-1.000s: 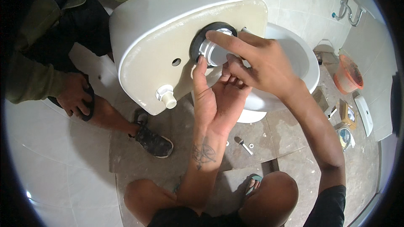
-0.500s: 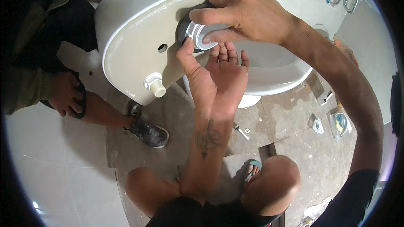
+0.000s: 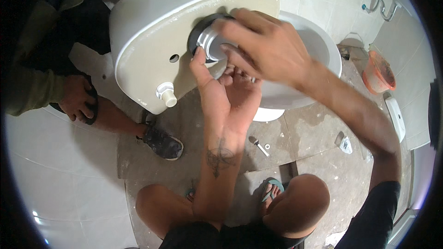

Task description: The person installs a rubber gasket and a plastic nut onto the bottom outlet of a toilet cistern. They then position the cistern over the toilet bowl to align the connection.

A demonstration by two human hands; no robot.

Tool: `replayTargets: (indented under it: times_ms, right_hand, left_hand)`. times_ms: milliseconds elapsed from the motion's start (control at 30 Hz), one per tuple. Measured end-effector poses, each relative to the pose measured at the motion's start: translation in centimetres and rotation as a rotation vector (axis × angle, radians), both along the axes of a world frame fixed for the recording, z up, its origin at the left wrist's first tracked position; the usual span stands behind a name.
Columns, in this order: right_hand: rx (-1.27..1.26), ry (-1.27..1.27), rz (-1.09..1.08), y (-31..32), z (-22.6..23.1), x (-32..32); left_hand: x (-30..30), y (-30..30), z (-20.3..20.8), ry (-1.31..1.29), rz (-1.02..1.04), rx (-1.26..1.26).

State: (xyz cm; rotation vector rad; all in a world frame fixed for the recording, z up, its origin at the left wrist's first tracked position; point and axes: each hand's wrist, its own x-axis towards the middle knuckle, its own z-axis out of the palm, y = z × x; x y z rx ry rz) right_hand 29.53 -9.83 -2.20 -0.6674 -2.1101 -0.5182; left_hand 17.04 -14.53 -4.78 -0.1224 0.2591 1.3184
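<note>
A white ceramic toilet cistern [image 3: 143, 60] is tilted so that its unglazed underside faces me. A black rubber gasket [image 3: 195, 34] sits against the underside, with a pale plastic ring nut [image 3: 203, 41] inside it. My left hand [image 3: 224, 90], palm up, has its thumb pressed on the ring nut's lower edge; its other fingers curl below, partly hidden. Over the nut's right side is my right hand [image 3: 272, 48], fingers bent and smeared by motion, so its grip is unclear. Lower on the cistern, a white plastic inlet fitting [image 3: 165, 94] sticks out beside a small hole.
Behind my right hand stands a white toilet bowl [image 3: 325, 41]. Another person's hand [image 3: 77, 99] rests by their knee at left; their dark shoe [image 3: 161, 142] is below the cistern. A bolt [image 3: 261, 147] and washer [image 3: 267, 146] lie on the floor. An orange bucket [image 3: 379, 74] stands at right.
My right hand has swung down and right across the ring nut, its fingers now blurred. My left thumb stays at the nut's edge, while the left fingers have curled in. The view has shifted slightly.
</note>
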Motion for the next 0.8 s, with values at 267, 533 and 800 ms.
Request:
replayTargets:
  times_ms: [267, 533, 800]
  right_hand:
    - [-0.766, 0.379, -0.288, -3.4, 3.7, -1.9]
    - [-0.887, 0.370, -0.438, -3.1, 4.3, -3.6]
    - [-0.832, 0.353, -0.463, -2.6, 3.7, -4.4]
  left_hand:
    - [-0.2, 1.4, -2.0, -0.037, -0.127, 0.238]
    - [-1.7, 1.2, -3.0, 0.049, -0.216, 0.226]
    - [1.2, 2.5, -2.3, -0.086, -0.041, 0.408]
